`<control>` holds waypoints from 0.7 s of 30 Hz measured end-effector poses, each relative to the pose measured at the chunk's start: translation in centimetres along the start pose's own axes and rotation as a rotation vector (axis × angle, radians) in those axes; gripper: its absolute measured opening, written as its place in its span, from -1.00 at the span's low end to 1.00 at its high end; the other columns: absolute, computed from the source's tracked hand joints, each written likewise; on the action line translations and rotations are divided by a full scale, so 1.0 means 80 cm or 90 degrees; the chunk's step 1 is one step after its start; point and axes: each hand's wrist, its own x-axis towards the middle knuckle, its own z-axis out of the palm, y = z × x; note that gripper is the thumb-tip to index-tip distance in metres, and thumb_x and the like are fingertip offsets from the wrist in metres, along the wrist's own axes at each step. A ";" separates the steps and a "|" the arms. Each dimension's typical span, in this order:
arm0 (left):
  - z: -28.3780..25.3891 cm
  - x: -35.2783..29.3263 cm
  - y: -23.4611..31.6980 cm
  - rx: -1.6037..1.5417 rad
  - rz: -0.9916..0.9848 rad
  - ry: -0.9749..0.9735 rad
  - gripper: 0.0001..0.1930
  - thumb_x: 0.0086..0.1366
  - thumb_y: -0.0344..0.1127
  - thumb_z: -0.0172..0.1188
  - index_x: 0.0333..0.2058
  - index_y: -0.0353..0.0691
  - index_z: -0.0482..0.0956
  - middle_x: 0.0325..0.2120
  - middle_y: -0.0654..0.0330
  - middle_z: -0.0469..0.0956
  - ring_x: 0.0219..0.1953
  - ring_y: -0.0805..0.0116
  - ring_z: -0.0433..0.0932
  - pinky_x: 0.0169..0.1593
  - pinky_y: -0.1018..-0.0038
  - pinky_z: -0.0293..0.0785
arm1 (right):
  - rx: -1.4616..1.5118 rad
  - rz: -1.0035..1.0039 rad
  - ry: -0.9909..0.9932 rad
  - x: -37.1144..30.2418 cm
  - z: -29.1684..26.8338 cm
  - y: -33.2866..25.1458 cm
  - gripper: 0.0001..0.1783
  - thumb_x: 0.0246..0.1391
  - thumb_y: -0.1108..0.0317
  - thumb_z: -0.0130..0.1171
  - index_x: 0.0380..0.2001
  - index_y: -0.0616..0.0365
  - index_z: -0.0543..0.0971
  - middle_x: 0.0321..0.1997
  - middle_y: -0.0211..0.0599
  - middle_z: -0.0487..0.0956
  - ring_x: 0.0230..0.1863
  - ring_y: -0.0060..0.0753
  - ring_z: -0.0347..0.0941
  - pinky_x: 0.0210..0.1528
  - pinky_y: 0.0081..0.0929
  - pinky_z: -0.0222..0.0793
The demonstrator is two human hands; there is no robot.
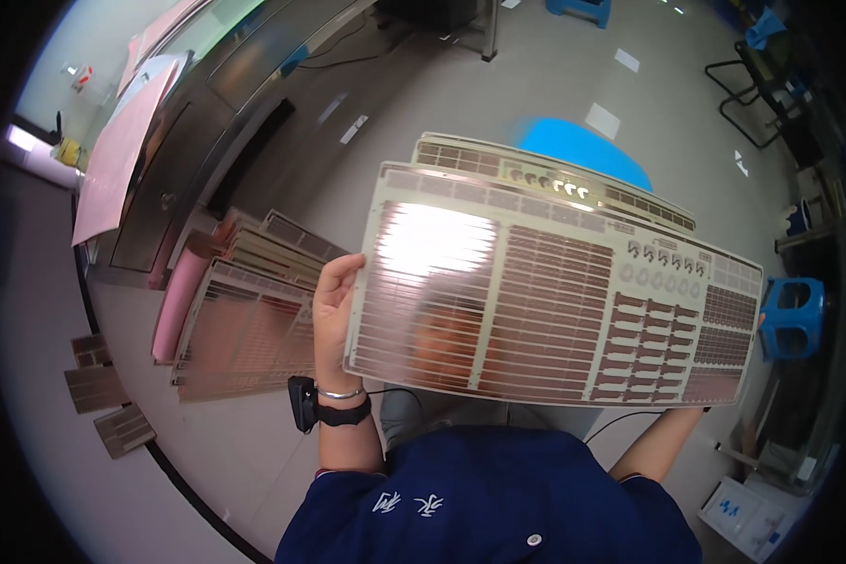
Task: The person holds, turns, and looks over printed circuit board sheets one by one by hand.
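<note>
A large, shiny, copper-toned etched metal sheet point(550, 320), with rows of slots and small cut shapes, is held up in front of me, and light glares off its left part. My left hand point(335, 305) is closed at its left edge, fingers curled by the upper corner. At the opposite edge, my right hand point(760, 323) grips the sheet from behind; only a bit of finger shows and the rest is hidden. Just beyond the held sheet, a similar sheet point(479, 153) shows its upper strip, in front of a blue stool top point(583, 148).
To the left, several similar sheets point(244, 329) lean beside a pink roll point(183, 296). A metal desk point(183, 150) bears pink paper point(122, 160). Small patterned pieces point(122, 430) lie at lower left. On the right are a blue stool point(792, 318) and a white tray point(747, 517).
</note>
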 end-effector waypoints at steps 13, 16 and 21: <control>-0.002 0.003 0.007 0.026 -0.048 -0.005 -0.71 0.30 -0.35 -0.04 -0.04 -0.34 0.36 -0.10 0.12 0.45 -0.10 0.47 0.42 -0.03 0.58 0.35 | 0.008 0.030 -0.033 0.000 0.007 0.009 -0.34 0.06 -0.18 -0.07 0.00 0.19 0.38 0.03 -0.11 0.39 -0.06 -0.31 0.39 -0.04 -0.33 0.40; 0.002 0.003 0.006 0.044 -0.036 -0.011 -0.71 0.29 -0.36 -0.01 -0.04 -0.33 0.36 -0.10 0.13 0.45 -0.09 0.47 0.41 -0.02 0.58 0.33 | 0.011 0.026 -0.036 -0.001 0.001 0.007 -0.33 0.06 -0.19 -0.07 0.00 0.19 0.38 0.03 -0.11 0.39 -0.05 -0.31 0.39 -0.04 -0.33 0.39; -0.004 0.002 0.004 0.070 -0.029 -0.007 -0.72 0.28 -0.37 0.00 -0.05 -0.34 0.36 -0.11 0.13 0.45 -0.10 0.47 0.42 -0.02 0.57 0.32 | 0.016 0.009 -0.035 0.005 -0.003 0.007 -0.32 0.06 -0.19 -0.07 0.00 0.19 0.38 0.03 -0.11 0.39 -0.05 -0.32 0.38 -0.02 -0.33 0.38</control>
